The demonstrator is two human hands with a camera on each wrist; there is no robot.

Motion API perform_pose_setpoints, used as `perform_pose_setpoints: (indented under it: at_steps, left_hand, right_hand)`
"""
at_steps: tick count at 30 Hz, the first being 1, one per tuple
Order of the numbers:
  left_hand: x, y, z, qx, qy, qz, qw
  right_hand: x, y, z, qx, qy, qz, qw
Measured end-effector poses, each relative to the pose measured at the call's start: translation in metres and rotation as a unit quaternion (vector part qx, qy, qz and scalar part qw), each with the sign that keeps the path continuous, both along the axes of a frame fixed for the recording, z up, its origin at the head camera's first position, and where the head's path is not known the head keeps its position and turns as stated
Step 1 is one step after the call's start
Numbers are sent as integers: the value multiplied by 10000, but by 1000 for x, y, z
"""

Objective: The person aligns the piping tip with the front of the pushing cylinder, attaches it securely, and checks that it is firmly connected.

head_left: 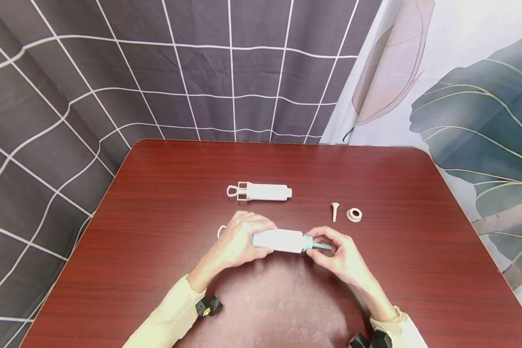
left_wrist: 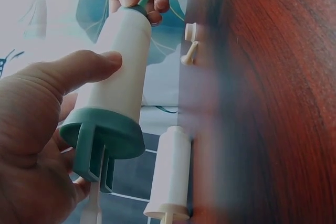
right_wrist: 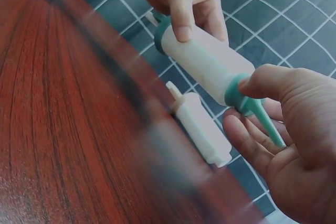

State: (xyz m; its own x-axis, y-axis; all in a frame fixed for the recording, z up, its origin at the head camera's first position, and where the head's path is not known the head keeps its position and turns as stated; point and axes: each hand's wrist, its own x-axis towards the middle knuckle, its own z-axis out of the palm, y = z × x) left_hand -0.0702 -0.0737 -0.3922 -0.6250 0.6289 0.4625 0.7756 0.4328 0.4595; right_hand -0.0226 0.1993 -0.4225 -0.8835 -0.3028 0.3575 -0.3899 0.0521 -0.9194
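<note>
A white icing syringe [head_left: 284,240] with a green finger grip [left_wrist: 107,132] and a green nozzle [right_wrist: 265,121] is held crosswise above the table. My left hand [head_left: 242,240] grips its barrel near the handle end, thumb along the side. At the other end, the thumb and fingers of my right hand [head_left: 342,256] pinch the green collar [right_wrist: 237,92] at the base of the nozzle. The nozzle points right, over the right palm. A pale plunger handle [head_left: 220,231] sticks out past the left hand, mostly hidden by it.
A second white syringe [head_left: 267,192] with beige fittings lies beyond the hands. Farther right lie a loose beige nozzle [head_left: 335,211] and a beige ring cap [head_left: 354,215]. The red-brown wooden table [head_left: 156,193] ends at a gridded grey curtain [head_left: 200,72].
</note>
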Motion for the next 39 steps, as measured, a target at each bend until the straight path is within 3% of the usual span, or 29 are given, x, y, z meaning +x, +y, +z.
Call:
perform_pose_setpoints:
  at_steps: [20, 31, 39]
  left_hand:
    - [2, 0, 3, -45, 218, -30, 9997]
    - [3, 1, 2, -38, 263, -43, 9996]
    - [3, 0, 1, -82, 279, 49, 9996]
  right_hand:
    - [1, 1, 2, 358, -194, -109, 9991]
    - [0, 2, 3, 66, -614, 267, 9977]
    - [0, 1, 3, -31, -828, 143, 9965]
